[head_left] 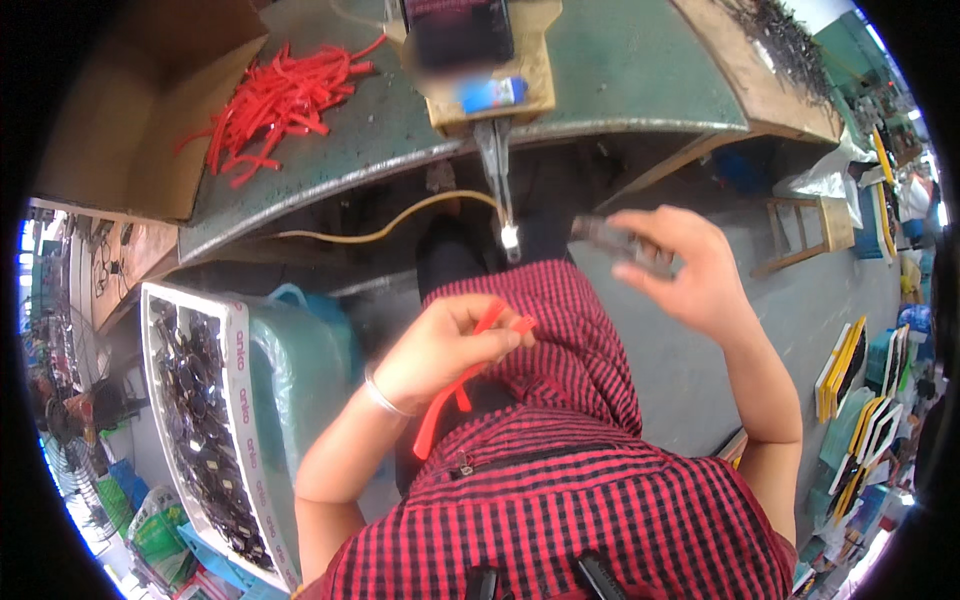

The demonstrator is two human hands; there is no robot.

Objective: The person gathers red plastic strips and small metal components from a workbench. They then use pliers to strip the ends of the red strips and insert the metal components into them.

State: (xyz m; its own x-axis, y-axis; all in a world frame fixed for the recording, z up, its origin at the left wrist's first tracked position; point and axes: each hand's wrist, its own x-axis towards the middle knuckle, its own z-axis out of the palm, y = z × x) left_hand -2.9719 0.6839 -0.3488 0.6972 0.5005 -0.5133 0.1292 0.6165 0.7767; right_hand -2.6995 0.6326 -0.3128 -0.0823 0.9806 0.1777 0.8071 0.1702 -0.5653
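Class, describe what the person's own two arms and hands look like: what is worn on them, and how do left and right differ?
The left hand and right hand are ungloved, with no sleeve at either elbow. A slim, pale bracelet circles the left wrist; none shows on the right.

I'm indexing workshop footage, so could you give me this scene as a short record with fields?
Left hand: holds red strips
Right hand: holds dark hand tool, blurred
Green bench: red strip pile, beside open cardboard box
Bench edge: narrow metal fixture
Left side: white-rimmed container of dark glossy pieces
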